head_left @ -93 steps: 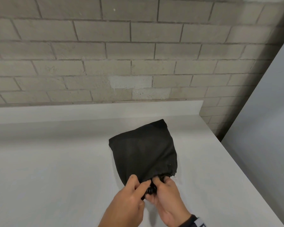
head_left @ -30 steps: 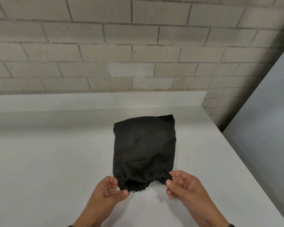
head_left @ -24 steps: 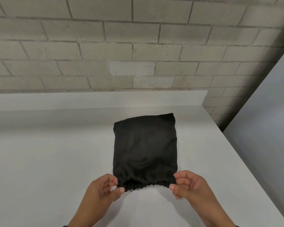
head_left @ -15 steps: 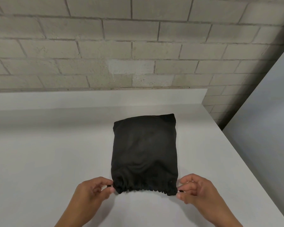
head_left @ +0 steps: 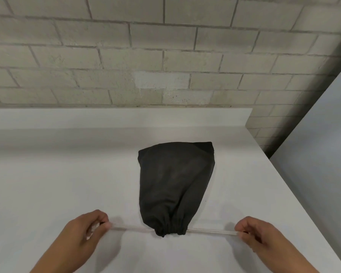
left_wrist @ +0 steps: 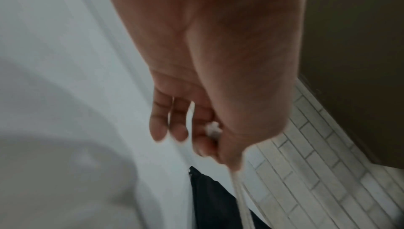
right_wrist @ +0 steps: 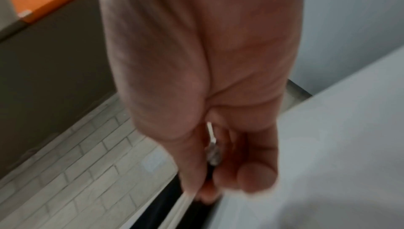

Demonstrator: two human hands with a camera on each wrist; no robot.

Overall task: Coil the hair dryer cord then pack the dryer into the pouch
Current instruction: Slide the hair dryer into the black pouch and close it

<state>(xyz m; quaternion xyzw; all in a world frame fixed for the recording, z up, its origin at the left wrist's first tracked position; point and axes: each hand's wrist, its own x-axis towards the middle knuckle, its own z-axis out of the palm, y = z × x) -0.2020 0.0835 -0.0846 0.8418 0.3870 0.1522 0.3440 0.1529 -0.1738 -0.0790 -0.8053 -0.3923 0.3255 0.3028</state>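
Observation:
A black fabric pouch lies bulging on the white counter, its mouth gathered tight at the near end. The hair dryer and its cord are hidden inside it. A white drawstring runs out of the gathered mouth to both sides, pulled straight. My left hand pinches its left end, seen in the left wrist view as white cord leaving my fingers. My right hand pinches the right end; the right wrist view shows the string between thumb and fingers, with the pouch below.
A grey brick wall rises behind the counter's raised back ledge. The counter's right edge drops off beside a pale panel.
Both hands have moved apart, left one leftward and right one rightward, drawing the white string out. The pouch mouth, wide half a second ago, is now cinched into a narrow bunch.

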